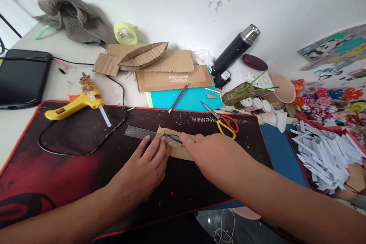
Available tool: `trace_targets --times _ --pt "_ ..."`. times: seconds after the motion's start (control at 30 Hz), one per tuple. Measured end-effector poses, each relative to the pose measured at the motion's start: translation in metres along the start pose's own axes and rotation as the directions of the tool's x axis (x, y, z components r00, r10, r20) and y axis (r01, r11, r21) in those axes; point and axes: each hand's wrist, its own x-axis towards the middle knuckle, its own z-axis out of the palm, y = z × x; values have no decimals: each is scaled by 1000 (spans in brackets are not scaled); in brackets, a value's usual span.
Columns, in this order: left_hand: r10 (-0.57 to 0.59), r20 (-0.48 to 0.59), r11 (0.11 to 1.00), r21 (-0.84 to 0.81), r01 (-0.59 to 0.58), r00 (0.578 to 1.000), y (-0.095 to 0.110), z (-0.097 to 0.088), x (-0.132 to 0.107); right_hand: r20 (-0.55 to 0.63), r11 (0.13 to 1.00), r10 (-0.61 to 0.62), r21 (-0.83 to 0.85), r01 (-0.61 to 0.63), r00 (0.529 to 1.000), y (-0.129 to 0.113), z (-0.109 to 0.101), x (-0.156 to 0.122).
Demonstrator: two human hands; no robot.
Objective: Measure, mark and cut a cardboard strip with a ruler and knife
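A small piece of cardboard (181,153) lies on the dark desk mat, with a clear ruler (137,132) across its left end. My left hand (150,162) presses down there, its fingers stretched out over the ruler and the cardboard's edge. My right hand (213,154) is closed around a craft knife with a grey-green handle (175,137). The knife's tip points left, close to my left fingertips, at the cardboard. Most of the handle and part of the cardboard are hidden under my right hand.
Scissors (221,120) lie just beyond my right hand, a red pencil (178,98) farther back. A yellow glue gun (76,103) with its cord sits left. Behind are cut cardboard (174,80) and a black flask (236,49); paper strips (328,156) lie right.
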Motion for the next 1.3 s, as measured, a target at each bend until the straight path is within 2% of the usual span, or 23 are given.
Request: trace_targets --times 0.27,0.6,0.9,1.2,1.3 --pt "11 2 1000 3 -11 1000 -1 -2 1 -13 1000 -18 -18 18 1000 2 6 -1" --pt "10 5 1000 14 -10 1000 -2 -6 3 30 1000 -7 -19 7 1000 5 -1 0" --pt "3 44 1000 -12 -3 999 0 -3 -1 -4 998 -26 -65 25 1000 9 12 -3" --pt "1 53 999 -42 1 999 -1 -6 0 101 999 -9 -31 12 995 16 3 -1" --pt "6 55 999 -46 -4 998 -2 -6 0 104 1000 -3 -17 5 995 19 4 0"
